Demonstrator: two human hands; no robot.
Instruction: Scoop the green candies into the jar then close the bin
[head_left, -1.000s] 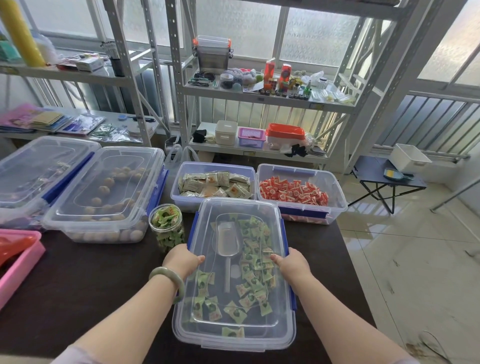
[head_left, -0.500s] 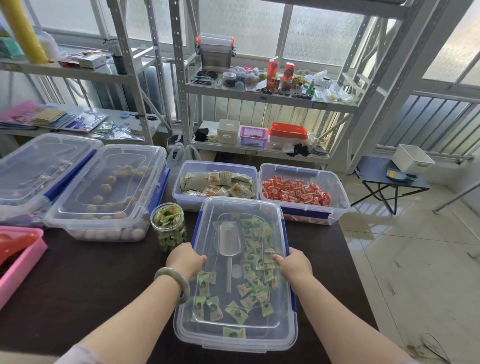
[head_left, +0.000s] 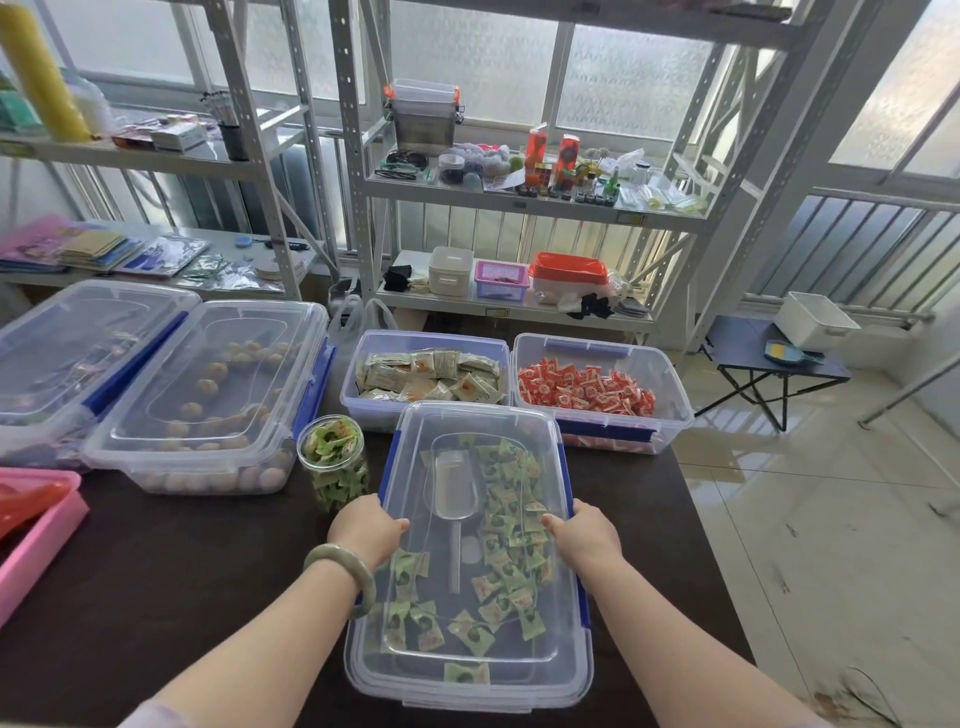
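A clear bin (head_left: 470, 686) with blue side latches sits on the dark table in front of me, its clear lid (head_left: 467, 426) lying on top. Through the lid I see green candies (head_left: 511, 540) and a metal scoop (head_left: 452, 491). My left hand (head_left: 366, 530) presses on the lid's left edge, thumb on top. On the right edge rests my right hand (head_left: 584, 535), gripping the same way. A clear jar (head_left: 332, 462) filled with green candies stands open just left of the bin.
Behind the bin stand an open bin of beige packets (head_left: 426, 376) and an open bin of red candies (head_left: 587, 389). Two lidded bins (head_left: 208, 395) lie at the left, a pink tray (head_left: 36, 530) at the far left. Metal shelves stand behind; the table's right edge drops to tiled floor.
Both hands stay on the lid's side edges. The view has shifted slightly; the bin, jar and hands keep their places.
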